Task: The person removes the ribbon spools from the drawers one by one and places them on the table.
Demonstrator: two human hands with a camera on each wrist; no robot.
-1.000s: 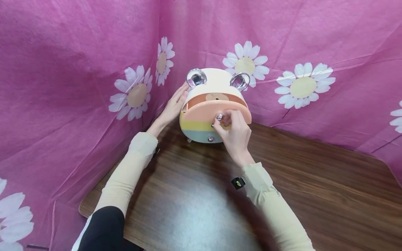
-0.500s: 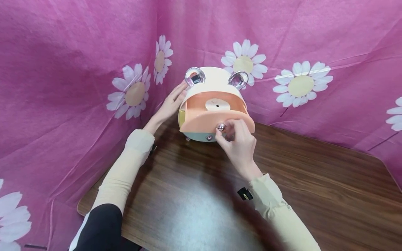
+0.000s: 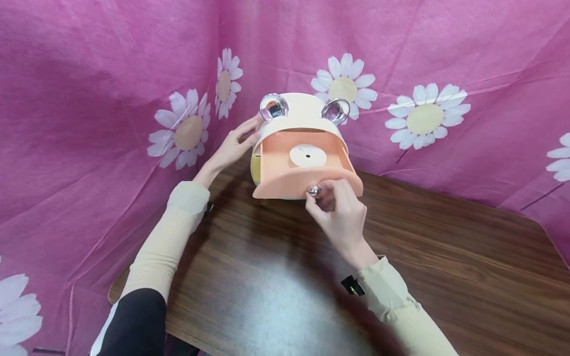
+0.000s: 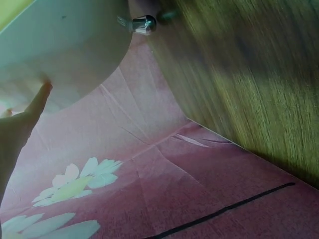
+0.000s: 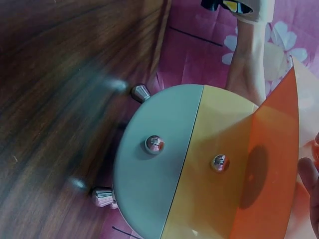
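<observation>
A small rounded drawer box with silver ring ears stands on the table. Its top orange drawer is pulled well out, and a white disc with a dark hole shows on the drawer floor. My right hand pinches the drawer's silver knob between thumb and fingers. Against the box's left side rests my left hand, fingers extended. In the right wrist view, the yellow drawer and the grey-green drawer below are closed, each with a silver knob.
The brown wooden table spreads in front and to the right. A pink curtain with daisies hangs close behind the box and along the left. Silver feet hold the box off the tabletop.
The right hand has drawn the orange drawer outward toward me, from slightly out to far out, uncovering the white disc. The left hand stays on the box's side.
</observation>
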